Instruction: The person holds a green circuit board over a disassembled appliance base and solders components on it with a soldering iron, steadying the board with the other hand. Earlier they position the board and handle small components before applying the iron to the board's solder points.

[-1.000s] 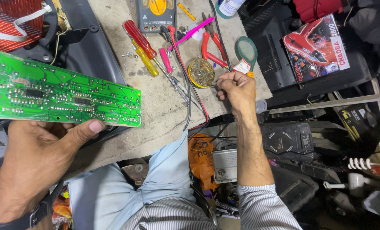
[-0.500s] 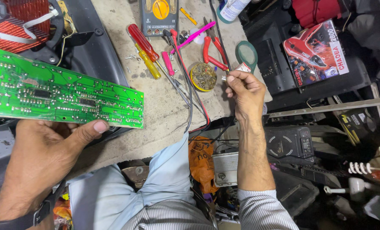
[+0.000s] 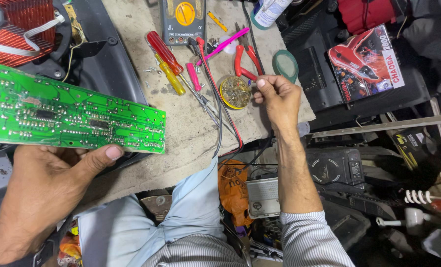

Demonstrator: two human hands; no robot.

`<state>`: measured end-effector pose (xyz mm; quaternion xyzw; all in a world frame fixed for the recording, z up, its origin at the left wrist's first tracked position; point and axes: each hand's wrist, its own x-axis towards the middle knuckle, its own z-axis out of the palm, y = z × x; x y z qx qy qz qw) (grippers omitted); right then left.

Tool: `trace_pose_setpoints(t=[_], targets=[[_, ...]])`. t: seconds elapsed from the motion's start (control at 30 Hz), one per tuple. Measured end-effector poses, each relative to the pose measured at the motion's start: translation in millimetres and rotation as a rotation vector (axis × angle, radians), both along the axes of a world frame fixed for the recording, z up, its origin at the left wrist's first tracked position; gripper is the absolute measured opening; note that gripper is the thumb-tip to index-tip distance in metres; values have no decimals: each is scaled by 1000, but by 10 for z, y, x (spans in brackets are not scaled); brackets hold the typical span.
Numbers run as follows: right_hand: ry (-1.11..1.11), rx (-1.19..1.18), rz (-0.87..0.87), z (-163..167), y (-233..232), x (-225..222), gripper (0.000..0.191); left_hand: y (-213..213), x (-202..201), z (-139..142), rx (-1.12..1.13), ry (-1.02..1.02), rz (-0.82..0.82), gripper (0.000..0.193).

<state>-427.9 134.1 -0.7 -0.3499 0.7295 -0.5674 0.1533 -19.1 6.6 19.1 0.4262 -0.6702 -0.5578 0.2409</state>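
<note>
The table [image 3: 191,123] is cluttered with tools. My left hand [image 3: 47,193] grips the green board [image 3: 72,116] by its lower edge, thumb on top. My right hand [image 3: 277,99] hovers, fingers curled, beside the solder tin [image 3: 234,92]; I keep the board level.

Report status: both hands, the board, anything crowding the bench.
Left hand grips green circuit board by lower edge, solder side up. Right hand closed beside round solder tin; contents unseen. Screwdrivers, red pliers, multimeter leads crowd bench.

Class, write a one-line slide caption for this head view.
Left hand holds a green circuit board; right hand hovers by a solder tin.
</note>
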Motion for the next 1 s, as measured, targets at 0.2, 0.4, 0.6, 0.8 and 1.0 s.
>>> trace_pose_setpoints(t=[0.2, 0.4, 0.6, 0.8, 1.0], targets=[[379, 50, 9, 11, -30, 134, 10, 4, 5, 9, 13, 1, -6, 21], [656, 154, -25, 44, -65, 223, 17, -16, -12, 21, -8, 4, -18, 21], [772, 146, -48, 53, -79, 321, 15, -26, -12, 8, -16, 31, -33, 21], [736, 191, -18, 34, -93, 323, 11, -19, -13, 10, -14, 23, -18, 21], [672, 188, 28, 2, -64, 267, 8, -25, -1, -20, 45, 9, -1, 21]])
